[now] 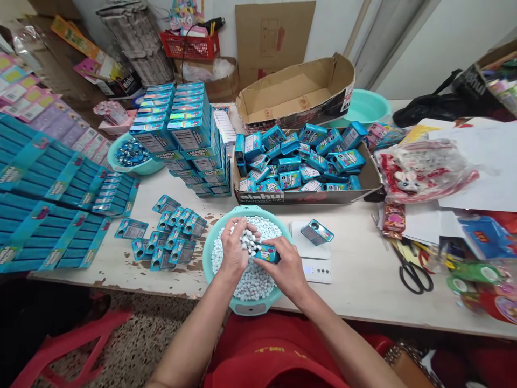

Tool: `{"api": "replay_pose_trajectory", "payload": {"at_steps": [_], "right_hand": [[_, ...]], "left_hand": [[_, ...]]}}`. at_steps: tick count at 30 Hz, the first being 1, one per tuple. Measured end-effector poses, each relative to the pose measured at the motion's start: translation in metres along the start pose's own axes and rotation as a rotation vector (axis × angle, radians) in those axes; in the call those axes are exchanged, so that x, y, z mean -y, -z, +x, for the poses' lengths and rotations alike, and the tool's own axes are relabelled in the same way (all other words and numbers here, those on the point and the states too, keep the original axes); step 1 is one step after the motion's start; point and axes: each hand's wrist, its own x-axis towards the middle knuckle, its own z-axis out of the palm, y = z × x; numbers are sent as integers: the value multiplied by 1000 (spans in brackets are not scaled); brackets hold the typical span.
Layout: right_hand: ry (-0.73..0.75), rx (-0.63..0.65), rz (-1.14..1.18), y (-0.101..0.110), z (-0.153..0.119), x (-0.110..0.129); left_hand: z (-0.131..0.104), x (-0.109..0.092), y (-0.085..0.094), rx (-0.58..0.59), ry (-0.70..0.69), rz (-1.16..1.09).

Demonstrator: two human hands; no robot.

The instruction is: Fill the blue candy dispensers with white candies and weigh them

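Over the mint-green bowl [207,253], the left hand [235,249] is cupped, its fingers curled around a small heap of white candies [249,241]. The right hand [288,267] grips a blue tin [268,253] between thumb and fingers; its near end sits right beside the heap. More white candies lie in the bowl below.

Taking the bowl as the clock's centre, with 12 o'clock away from the person, a white scale [319,271] stands at 3 o'clock with another tin [317,232] lying on it. Black-handled scissors [416,277] lie well apart, also near 3 o'clock. An open carton [307,198] at 1 o'clock holds many blue tins. Loose tins [173,237] lie together on the table [363,285] at 9 to 10 o'clock, and stacked blue boxes [202,134] stand at 11 o'clock.
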Motion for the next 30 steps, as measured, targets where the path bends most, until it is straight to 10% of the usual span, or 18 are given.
{"api": "replay_pose_trajectory", "payload": {"at_steps": [30], "right_hand": [[-30,29,35,-3,17,0]], "left_hand": [[8,5,-8,25,-83,128]]}}
